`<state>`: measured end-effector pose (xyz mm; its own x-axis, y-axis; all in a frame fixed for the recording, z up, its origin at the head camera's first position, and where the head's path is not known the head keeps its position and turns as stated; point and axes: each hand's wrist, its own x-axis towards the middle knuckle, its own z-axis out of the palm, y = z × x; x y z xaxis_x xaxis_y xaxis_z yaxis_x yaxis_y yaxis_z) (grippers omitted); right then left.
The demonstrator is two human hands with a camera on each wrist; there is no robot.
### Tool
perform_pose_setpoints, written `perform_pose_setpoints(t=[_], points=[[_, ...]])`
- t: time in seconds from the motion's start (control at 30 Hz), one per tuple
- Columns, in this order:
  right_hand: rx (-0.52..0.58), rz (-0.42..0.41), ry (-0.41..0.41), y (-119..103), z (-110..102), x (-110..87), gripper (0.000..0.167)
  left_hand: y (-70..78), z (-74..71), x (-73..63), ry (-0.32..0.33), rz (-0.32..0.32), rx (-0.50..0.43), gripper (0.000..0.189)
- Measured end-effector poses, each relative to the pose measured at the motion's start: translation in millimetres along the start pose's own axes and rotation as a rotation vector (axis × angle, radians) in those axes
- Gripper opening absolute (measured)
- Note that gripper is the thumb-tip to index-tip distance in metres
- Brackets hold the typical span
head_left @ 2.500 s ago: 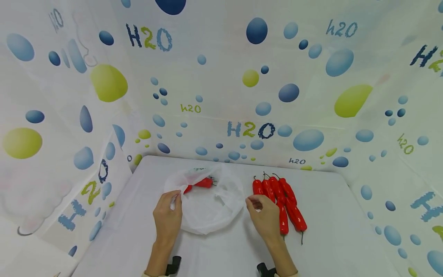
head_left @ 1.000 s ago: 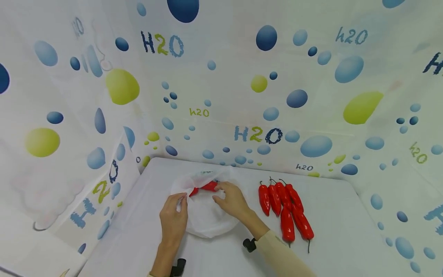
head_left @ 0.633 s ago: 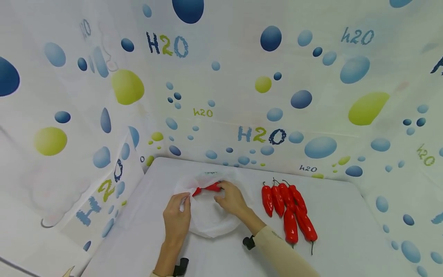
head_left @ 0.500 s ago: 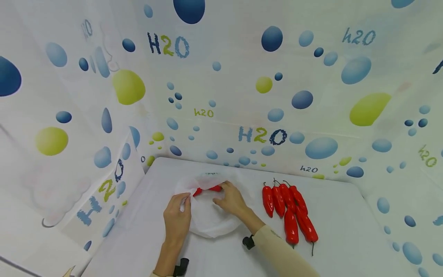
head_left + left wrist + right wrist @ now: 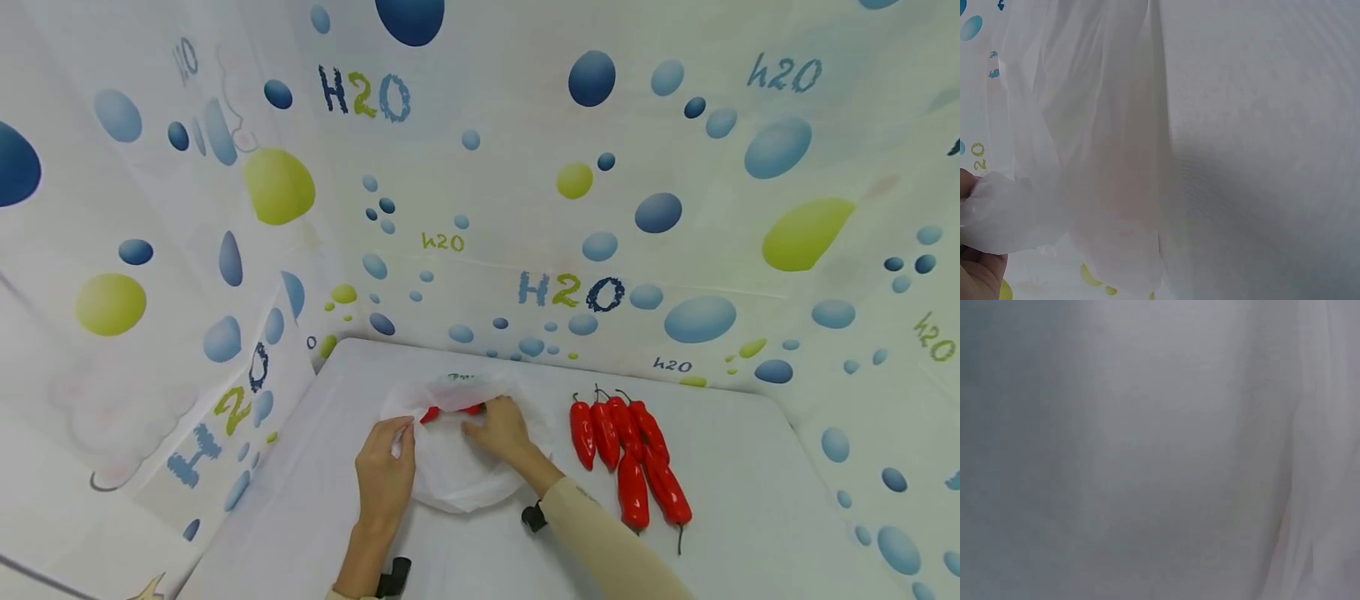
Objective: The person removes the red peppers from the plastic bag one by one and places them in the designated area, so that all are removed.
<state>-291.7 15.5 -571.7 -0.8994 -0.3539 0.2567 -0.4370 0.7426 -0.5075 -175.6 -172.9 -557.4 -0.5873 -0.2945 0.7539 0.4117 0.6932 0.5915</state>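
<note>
My left hand (image 5: 386, 471) pinches the left edge of a thin white plastic bag (image 5: 465, 483), which lies with its mouth facing me. A bunched fold of the bag (image 5: 1013, 212) sits between thumb and fingers (image 5: 982, 275) in the left wrist view. My right hand (image 5: 501, 431) reaches into the bag's mouth. Its bent fingers are right at the dark end of a red chili pepper (image 5: 471, 409), thumb apart; I cannot tell whether they grip it. Another bit of red pepper (image 5: 430, 414) shows near the left hand. The bag's upper layer hides most of both. Only blurred white shows in the right wrist view.
Several glossy red chili peppers (image 5: 632, 487) with dark stems lie bunched on the white tabletop (image 5: 735, 500), right of the bag. A printed curtain (image 5: 480, 167) with blue and green dots stands behind the table and at both sides.
My right hand has moved left from the bag's right edge into its mouth, up to the red pepper. The bag's upper layer now covers more of that pepper. The left hand keeps its pinch.
</note>
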Motion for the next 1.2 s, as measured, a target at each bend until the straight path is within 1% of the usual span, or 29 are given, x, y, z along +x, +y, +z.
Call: perform_pose_setpoints(t=[0.13,0.3,0.43,0.53,0.7,0.83,0.97,1.13,1.2], points=[[0.027,0.027,0.057,-1,2,3.9,0.042,0.2,-0.3,1.7,0.018,0.009,-0.004,0.019],[0.040,0.047,0.084,-2,3,3.9,0.043,1.0,-0.1,1.0,0.022,0.008,0.000,0.019],[0.071,0.089,0.083,-2,3,3.6,0.042,0.8,-0.4,1.0,0.013,0.007,0.007,0.019],[0.095,0.140,0.067,-1,3,4.1,0.041,0.2,-0.8,1.2,0.004,0.003,0.008,0.018],[0.131,0.208,0.051,0,6,3.2,0.031,-1.1,-1.2,0.4,-0.004,-0.010,0.012,0.017],[0.169,0.211,0.071,-2,3,0.0,0.026,-1.5,-1.0,-0.6,-0.008,-0.014,0.019,0.017],[0.209,0.188,0.111,-7,-3,-3.5,0.031,-1.3,-1.0,-0.2,-0.005,-0.005,0.025,0.018],[0.231,0.196,0.142,-9,-8,-6.7,0.033,-1.0,-1.0,0.1,-0.010,-0.011,0.022,0.018],[0.252,0.218,0.139,-9,-10,-8.1,0.032,-1.1,-0.8,-0.1,-0.012,-0.015,0.020,0.018]])
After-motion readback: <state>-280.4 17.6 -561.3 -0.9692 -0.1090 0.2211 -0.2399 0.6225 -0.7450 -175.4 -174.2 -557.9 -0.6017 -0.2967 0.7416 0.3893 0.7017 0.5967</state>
